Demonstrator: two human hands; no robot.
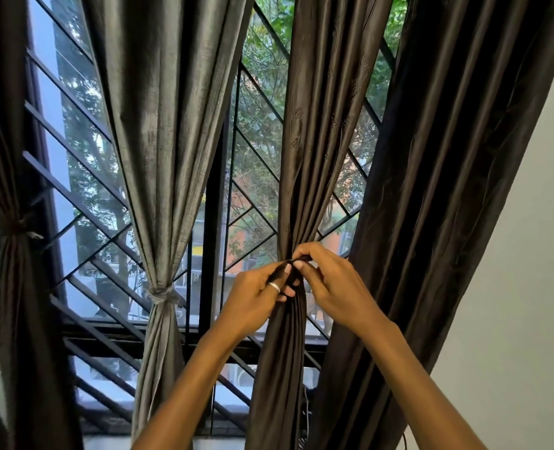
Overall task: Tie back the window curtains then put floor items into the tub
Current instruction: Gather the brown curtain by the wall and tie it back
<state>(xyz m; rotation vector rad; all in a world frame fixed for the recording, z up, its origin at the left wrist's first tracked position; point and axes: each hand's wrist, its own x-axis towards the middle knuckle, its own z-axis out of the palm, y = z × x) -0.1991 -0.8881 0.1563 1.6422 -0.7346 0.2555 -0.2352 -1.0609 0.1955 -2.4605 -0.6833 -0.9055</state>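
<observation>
Several dark curtain panels hang over a barred window (256, 203). The far-left curtain (13, 287) and the grey curtain (162, 190) are each gathered and bound with a tie. A brown curtain (314, 141) is bunched at its waist, where both my hands meet. My left hand (256, 290), wearing a ring, pinches a dark tie strip (296, 259) at the gather. My right hand (331, 280) grips the same strip from the other side. The rightmost curtain (447, 190) hangs loose. No tub or floor items are in sight.
A plain white wall (528, 287) lies to the right of the curtains. Diagonal metal grille bars (90, 203) cover the glass, with trees and buildings outside. A thin cable (306, 414) hangs behind the brown curtain's lower part.
</observation>
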